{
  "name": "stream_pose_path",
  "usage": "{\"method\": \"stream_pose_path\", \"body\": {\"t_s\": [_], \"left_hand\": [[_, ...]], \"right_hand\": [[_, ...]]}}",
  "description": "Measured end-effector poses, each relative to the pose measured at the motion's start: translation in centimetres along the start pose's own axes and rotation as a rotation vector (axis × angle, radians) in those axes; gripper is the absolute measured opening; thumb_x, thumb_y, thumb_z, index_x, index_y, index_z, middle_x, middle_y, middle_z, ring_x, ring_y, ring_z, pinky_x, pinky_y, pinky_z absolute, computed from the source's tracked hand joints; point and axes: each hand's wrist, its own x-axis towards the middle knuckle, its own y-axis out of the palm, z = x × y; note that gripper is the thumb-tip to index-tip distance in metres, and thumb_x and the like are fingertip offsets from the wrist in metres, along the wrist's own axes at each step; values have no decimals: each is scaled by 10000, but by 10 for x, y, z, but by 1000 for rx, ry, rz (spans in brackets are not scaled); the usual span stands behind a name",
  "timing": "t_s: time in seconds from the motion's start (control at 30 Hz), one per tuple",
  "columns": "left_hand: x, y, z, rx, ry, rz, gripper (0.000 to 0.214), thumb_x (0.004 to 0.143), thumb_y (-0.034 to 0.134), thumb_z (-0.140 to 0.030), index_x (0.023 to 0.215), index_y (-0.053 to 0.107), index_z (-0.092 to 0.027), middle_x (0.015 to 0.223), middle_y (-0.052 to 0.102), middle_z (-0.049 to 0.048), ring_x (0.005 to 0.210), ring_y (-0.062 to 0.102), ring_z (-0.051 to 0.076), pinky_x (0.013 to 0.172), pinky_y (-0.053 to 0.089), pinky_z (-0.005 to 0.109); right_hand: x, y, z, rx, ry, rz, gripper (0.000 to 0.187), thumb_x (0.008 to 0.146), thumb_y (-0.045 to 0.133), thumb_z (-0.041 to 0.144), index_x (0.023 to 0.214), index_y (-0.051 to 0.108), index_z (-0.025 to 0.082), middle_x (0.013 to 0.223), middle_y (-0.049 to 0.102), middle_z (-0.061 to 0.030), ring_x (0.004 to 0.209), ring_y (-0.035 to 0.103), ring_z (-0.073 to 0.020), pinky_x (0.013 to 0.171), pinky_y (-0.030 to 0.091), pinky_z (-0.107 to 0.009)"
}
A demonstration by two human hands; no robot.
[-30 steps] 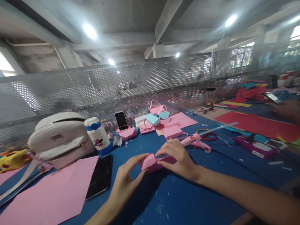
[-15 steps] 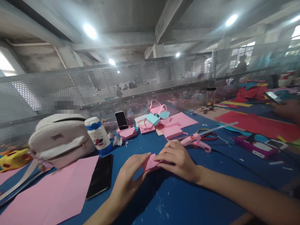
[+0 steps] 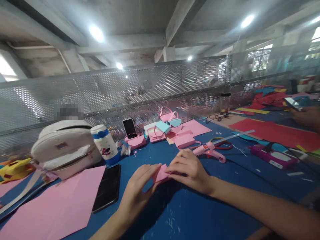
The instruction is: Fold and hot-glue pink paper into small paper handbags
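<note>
A perforated metal screen (image 3: pixel 150 83) runs along the back of a blue table (image 3: pixel 190 216). On the left sits a pale backpack (image 3: pixel 65 146), its zip partly open, with a large pink sheet (image 3: pixel 57 203) in front of it. Red paper (image 3: pixel 277 131) spreads over the right side. A white and blue bottle (image 3: pixel 105 145) stands upright just beside the backpack, and a black phone (image 3: pixel 108 186) lies flat at the pink sheet's right edge. A pink glue gun (image 3: pixel 208 148), a clear stick jutting from its back, rests just beyond the right hand (image 3: pixel 192 170).

That hand's fingers are bent and pinch the right end of a folded pink paper (image 3: pixel 160 174); the left hand (image 3: pixel 140 183) grips the left end, fingers along the top and thumb below. The paper is between the two hands, low over the middle of the table; the fingers hide much of it. Small white scraps (image 3: pixel 295 173) lie at the right.
</note>
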Motion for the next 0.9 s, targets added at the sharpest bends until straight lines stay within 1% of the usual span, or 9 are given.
{"method": "stream_pose_path", "body": {"t_s": [0.27,0.43,0.6,0.77,0.9], "left_hand": [[1,2,-1,-1,-14,-29,371,922,615,-197,1291,591,-221,1118,730,101,1006,697,223,919,565,366],[3,0,-4,-22,-23,-48,361,912,627,-198,1271,606,-225,1098,741,87,982,707,212,895,571,336],[4,-1,-6,-38,-52,-40,356,901,636,-189,1253,611,-237,1102,745,73,984,707,210,880,572,317],[3,-1,-7,-57,-66,-33,371,896,634,-176,1262,613,-232,1121,741,84,1000,704,217,893,567,325],[3,-2,-7,-70,-85,-36,357,898,630,-183,1253,624,-226,1128,742,93,1005,710,226,884,575,330]], "right_hand": [[-1,0,0,-10,5,11,135,978,596,280,977,718,222,864,730,-11,816,524,-183,770,342,-352],[0,0,0,-5,-5,-5,140,979,593,279,962,716,212,846,726,-14,803,521,-185,760,342,-349],[0,0,0,-1,-5,-9,130,972,604,276,946,713,211,843,723,-9,802,517,-184,762,339,-349],[0,0,0,-2,8,-6,179,988,577,307,935,719,213,832,722,-14,804,521,-184,765,341,-346],[0,-1,0,-3,10,-14,158,976,598,300,919,720,216,822,719,-9,802,525,-179,764,345,-340]]}}
